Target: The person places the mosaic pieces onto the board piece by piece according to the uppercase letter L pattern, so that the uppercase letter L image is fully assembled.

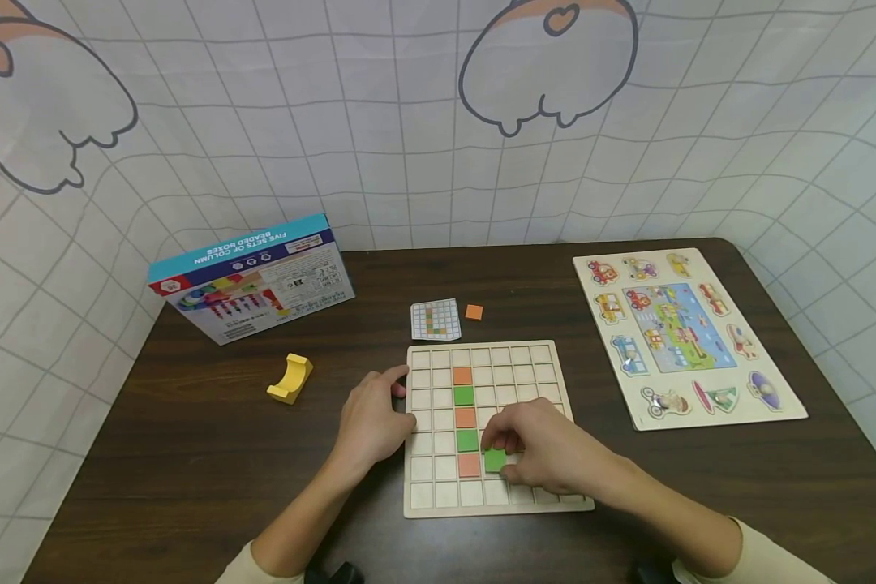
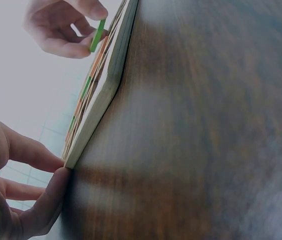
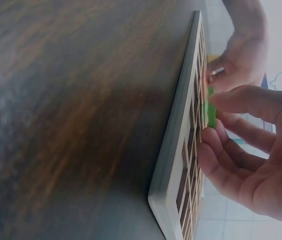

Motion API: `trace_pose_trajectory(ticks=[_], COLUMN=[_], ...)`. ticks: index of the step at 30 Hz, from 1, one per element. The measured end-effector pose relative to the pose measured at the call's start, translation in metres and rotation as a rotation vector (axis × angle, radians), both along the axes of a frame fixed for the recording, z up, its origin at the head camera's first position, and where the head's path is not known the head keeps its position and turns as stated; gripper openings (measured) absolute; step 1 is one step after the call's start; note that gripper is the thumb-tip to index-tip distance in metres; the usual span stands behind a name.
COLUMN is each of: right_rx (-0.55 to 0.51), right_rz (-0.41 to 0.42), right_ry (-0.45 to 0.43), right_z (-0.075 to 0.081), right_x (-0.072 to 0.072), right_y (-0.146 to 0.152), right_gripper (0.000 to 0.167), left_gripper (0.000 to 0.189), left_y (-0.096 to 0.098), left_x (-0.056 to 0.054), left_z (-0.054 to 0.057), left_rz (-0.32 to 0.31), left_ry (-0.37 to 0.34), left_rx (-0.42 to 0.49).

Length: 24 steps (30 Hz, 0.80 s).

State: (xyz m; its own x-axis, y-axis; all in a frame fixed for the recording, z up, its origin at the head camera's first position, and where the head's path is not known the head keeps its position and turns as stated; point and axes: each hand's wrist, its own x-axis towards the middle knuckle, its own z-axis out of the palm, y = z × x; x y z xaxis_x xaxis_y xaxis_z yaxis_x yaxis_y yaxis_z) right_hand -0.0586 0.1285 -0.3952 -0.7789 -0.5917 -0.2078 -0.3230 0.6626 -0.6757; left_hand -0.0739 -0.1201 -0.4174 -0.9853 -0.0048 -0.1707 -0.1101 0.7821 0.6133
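A wooden grid board (image 1: 423, 492) lies on the dark table. Its third column holds a run of alternating tiles, among them an orange tile (image 1: 463, 375) and a green tile (image 1: 463, 396). Thumb and fingers of my right hand (image 1: 543, 446) pinch another green tile (image 1: 494, 461) low over the board, just right of the lowest orange tile (image 1: 469, 465). The right wrist view shows this held tile (image 3: 212, 112) tilted on edge, close to the grid. My left hand (image 1: 374, 418) rests at the board's left edge, thumb and index fingertips touching it near the far corner.
Behind the board lie a printed grid card (image 1: 435, 320) and a loose orange tile (image 1: 474, 312). A yellow curved block (image 1: 290, 379) sits to the left, with a blue-topped box (image 1: 263, 280) behind it. A picture puzzle board (image 1: 689, 341) occupies the right side.
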Motion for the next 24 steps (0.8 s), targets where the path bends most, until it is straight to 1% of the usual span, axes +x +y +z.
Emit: trace_pose_trajectory(ticks=[9, 16, 24], right_rx=[0.003, 0.009, 0.003], right_rz=[0.041, 0.038, 0.047], right_ry=[0.058, 0.058, 0.081], right_z=[-0.0021, -0.0029, -0.0041], right_x=[0.0028, 0.0043, 0.0046], right_y=[-0.0026, -0.0038, -0.0043], right_gripper=[0.027, 0.028, 0.028], left_gripper=[0.070, 0.071, 0.071], left_y=[0.0001, 0.0004, -0.0001], left_x=[-0.0001, -0.0004, -0.0002], left_z=[-0.0002, -0.0006, -0.0010], left_rz=[-0.001, 0.001, 0.001], left_ry=[-0.006, -0.005, -0.001], left_rx=[-0.008, -0.003, -0.013])
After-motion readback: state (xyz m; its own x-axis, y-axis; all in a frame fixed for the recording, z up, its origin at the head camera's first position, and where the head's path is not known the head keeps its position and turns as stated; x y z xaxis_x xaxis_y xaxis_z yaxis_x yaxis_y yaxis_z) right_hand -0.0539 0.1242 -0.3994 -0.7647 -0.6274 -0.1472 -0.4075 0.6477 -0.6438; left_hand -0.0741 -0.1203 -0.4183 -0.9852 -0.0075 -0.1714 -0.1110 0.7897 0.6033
